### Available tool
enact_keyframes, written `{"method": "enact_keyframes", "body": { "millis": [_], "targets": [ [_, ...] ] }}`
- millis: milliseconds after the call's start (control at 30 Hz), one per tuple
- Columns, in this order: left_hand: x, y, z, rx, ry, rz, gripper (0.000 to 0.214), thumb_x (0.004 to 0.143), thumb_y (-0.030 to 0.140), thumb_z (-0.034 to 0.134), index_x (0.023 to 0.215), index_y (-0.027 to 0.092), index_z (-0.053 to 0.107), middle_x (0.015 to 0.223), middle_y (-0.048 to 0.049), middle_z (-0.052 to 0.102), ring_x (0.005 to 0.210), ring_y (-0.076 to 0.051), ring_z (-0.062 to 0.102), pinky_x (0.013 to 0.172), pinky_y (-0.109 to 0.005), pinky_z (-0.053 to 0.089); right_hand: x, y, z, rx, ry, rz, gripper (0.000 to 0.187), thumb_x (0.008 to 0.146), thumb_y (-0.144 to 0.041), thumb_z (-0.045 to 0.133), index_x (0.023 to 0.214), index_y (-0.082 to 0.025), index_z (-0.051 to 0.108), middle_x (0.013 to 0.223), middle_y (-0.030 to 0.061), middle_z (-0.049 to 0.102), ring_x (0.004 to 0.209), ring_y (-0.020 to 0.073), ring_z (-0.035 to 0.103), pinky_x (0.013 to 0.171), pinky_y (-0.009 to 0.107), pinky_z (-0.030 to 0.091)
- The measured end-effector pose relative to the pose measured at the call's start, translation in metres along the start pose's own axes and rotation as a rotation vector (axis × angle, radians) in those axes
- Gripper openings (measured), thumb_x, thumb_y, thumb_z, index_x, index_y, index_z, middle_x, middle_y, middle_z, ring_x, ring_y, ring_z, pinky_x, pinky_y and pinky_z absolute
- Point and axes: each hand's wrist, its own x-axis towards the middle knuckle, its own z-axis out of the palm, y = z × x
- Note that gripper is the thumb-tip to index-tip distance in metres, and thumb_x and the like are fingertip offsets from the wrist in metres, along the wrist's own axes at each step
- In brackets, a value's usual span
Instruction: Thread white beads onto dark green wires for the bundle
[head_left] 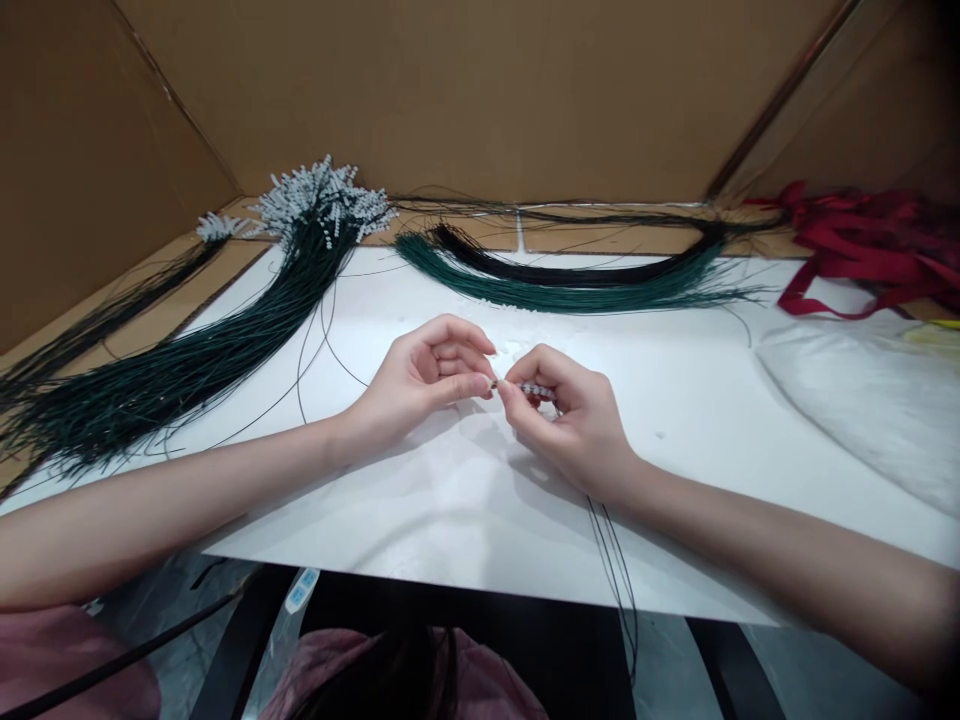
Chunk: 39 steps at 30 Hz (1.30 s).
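In the head view, my right hand [570, 415] pinches a beaded wire stem [537, 391] between thumb and forefinger, above the middle of the white board. Small white beads line the stem inside the curled fingers. From below this hand, thin dark wires [616, 570] hang over the board's front edge. My left hand [439, 365] meets it from the left, its thumb and a finger closed at the stem's tip, with the forefinger raised. A tiny pale and brownish bit shows between the two hands; its kind is too small to tell.
On the white board [420, 500] lie a large bundle of green wires with white beaded ends [247, 330] and curved bundles of green wire [570, 295] and black wire [525, 272]. Red ribbon [847, 250] and a clear plastic bag [870, 400] sit right. Cardboard walls [480, 100] enclose the back.
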Motion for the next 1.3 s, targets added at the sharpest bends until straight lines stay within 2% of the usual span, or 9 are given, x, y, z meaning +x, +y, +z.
{"method": "enact_keyframes", "body": {
  "millis": [567,900,1300],
  "targets": [
    [0.0006,-0.0001,-0.0028,-0.005,-0.040,-0.014,0.027,0.078,0.013,0.076,0.100,0.017,0.062,0.084,-0.0021,0.070,0.077,-0.009,0.068,0.073,-0.017,0.056,0.0009,0.0022,0.0008,0.013,0.042,-0.035,0.014,0.083,-0.013,0.059,0.072,-0.018,0.051,0.061,-0.0048,0.047,0.052,0.0060,0.038,0.048,0.021,0.030],
    [0.0008,-0.0022,-0.0041,-0.046,-0.010,-0.012,0.026,0.077,0.013,0.077,0.097,0.016,0.061,0.081,-0.0016,0.072,0.072,-0.009,0.069,0.071,-0.016,0.056,-0.0005,0.0031,0.0006,0.020,-0.001,-0.024,0.014,0.083,-0.014,0.059,0.072,-0.018,0.052,0.060,-0.0050,0.046,0.052,0.0064,0.039,0.048,0.021,0.030],
    [-0.0009,-0.0001,-0.0017,0.057,0.030,0.026,0.028,0.073,0.012,0.080,0.092,0.016,0.060,0.079,-0.0006,0.069,0.072,-0.009,0.068,0.070,-0.017,0.055,-0.0021,0.0015,0.0000,-0.002,-0.045,-0.048,0.012,0.081,-0.011,0.058,0.073,-0.018,0.052,0.063,-0.0043,0.048,0.054,0.0067,0.041,0.050,0.020,0.033]
  ]
}}
